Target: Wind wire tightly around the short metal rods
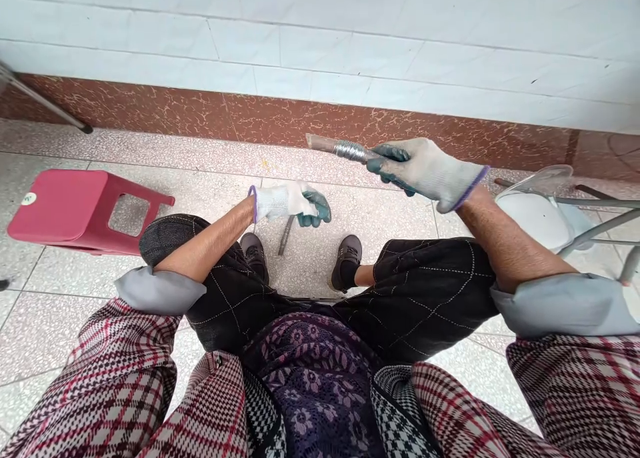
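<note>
While the gloved right hand (pixel 430 171) is clenched around one end of a wire-wound rod (pixel 345 150), the gloved left hand (pixel 293 203) pinches a thin dark strip (pixel 285 235) that hangs down between the shoes (pixel 347 258). The rod lies nearly level in the air, its tip pointing left. The round sticker (pixel 29 198) on the red stool (pixel 75 211) is too small to read.

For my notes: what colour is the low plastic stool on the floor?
The low plastic stool is red, best seen in the head view.

A plain tiled room, likely domestic: speckled floor tiles (pixel 210 161), white-tiled wall (pixel 350 38), red plastic stool (pixel 65 208).
</note>
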Motion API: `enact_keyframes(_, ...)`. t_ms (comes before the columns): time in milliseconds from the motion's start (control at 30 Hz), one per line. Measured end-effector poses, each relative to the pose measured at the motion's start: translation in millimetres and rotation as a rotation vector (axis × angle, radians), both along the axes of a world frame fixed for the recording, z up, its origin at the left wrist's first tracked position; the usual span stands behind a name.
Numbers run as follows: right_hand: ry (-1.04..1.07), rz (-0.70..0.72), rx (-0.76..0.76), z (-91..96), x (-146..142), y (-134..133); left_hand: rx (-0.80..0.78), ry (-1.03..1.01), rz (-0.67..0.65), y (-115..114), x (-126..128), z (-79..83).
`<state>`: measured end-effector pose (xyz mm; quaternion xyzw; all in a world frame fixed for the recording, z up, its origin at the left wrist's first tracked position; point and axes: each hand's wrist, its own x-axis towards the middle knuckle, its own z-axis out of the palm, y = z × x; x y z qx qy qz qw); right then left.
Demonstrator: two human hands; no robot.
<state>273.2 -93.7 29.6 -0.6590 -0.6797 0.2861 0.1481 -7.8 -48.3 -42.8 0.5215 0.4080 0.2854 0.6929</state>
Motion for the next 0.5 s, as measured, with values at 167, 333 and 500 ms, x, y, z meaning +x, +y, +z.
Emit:
enact_keyframes(167, -0.314, -0.03, 0.122, -11.6, 14, 15, 0.06, 0.111, -0.151, -7, -5, 12.2)
enact_keyframes(333, -0.309, -0.1, 0.163, -8.5, 15, 16, 0.126, 0.127, -0.127, -6, 8, 9.5)
enact_keyframes(500, -0.296, -0.122, 0.209, -11.6, 16, 21, 0.121, 0.072, -0.025, 1, 16, -0.8)
